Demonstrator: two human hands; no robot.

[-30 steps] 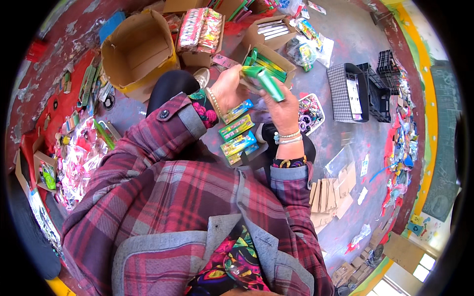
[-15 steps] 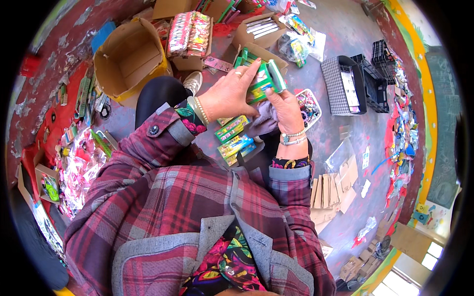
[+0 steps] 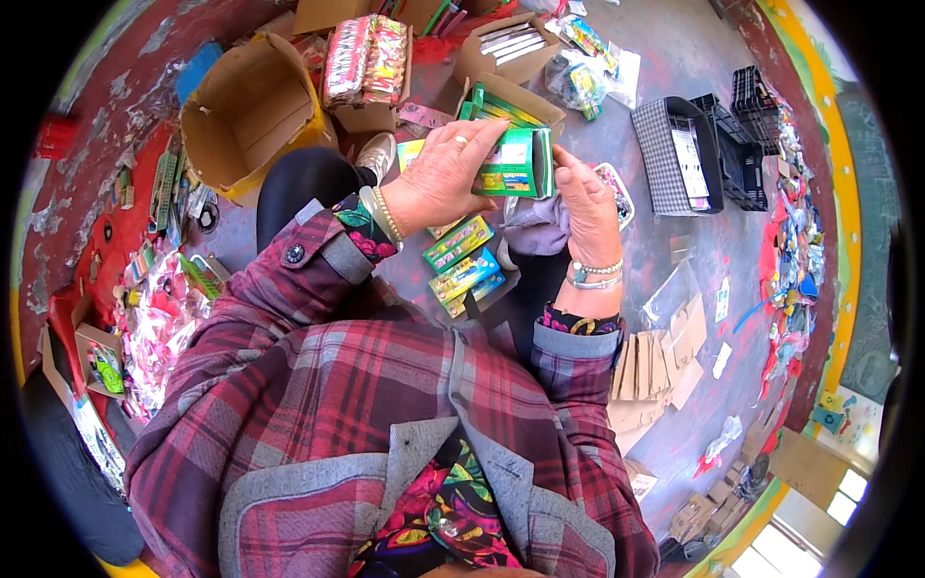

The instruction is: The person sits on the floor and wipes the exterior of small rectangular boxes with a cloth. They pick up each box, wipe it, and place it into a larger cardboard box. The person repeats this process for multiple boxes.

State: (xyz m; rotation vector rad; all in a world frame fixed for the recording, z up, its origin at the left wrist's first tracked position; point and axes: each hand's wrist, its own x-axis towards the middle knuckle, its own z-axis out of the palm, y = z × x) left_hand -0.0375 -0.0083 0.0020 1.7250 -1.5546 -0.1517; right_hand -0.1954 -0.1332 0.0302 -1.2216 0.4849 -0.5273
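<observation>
Green carton (image 3: 513,171), raised before the person's knees and lying across the left hand's grip, with its end toward the right hand standing open. From the spot where I stand, the left hand (image 3: 445,171) reaches over the carton from its left side: the fingers lie along the top, the thumb is below, and the carton is clamped between them. The right hand (image 3: 590,207) is at the open end, its fingertips beside the edge of the flap; whether they pinch the edge or only rest near it, I cannot tell.

Below the carton, toward the person, lie a green-and-yellow pack (image 3: 459,244) and a blue-and-yellow pack (image 3: 463,275), set close together at a slant. A greyish-purple cloth (image 3: 540,227) lies to their right, beneath the gap between the hands. Just beyond the carton is an open cardboard box (image 3: 530,93) with green packs (image 3: 499,111) inside.

Farther off, on the left, note a large cardboard box (image 3: 252,116), its mouth open, and beside it a stack of pink packets (image 3: 368,60). On the right stand a checked basket (image 3: 658,162) and, touching or nearly so, black crates (image 3: 740,159); nearer the person's right sleeve lie brown paper bags (image 3: 644,368).
</observation>
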